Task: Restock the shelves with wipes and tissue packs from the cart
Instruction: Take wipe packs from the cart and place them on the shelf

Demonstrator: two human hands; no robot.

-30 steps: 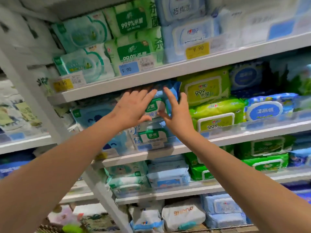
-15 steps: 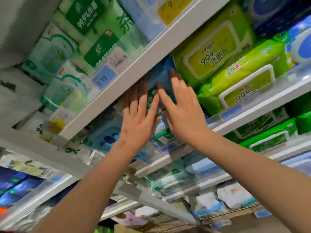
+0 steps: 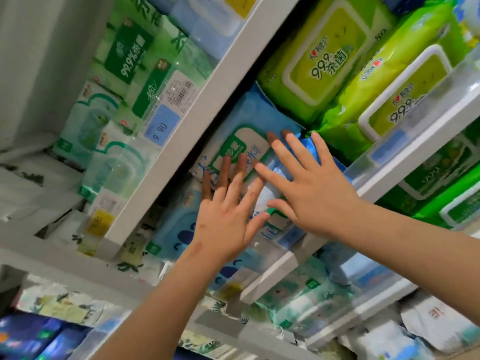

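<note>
Blue soft-plastic wipes pack with a white-and-green lid label (image 3: 249,136) is lying on the shelf with its face turned outward. The left hand (image 3: 226,216) is pressing flat on the lower left of that pack, fingers straight and spread, gripping nothing. The right hand (image 3: 309,188) is pressing flat on the pack's right part, fingers also straight and fanned, with nothing curled round it. Two lime-green wipes packs with yellow-green lids (image 3: 324,55) are sitting just right of the blue pack, touching it. A white shelf board (image 3: 197,131) is running directly above the pack's upper left edge, with a blue price tag (image 3: 161,128) beyond it. A pale blue pack with dark blue marks (image 3: 176,237) is sitting just below and left of the pack, behind the left wrist.
</note>
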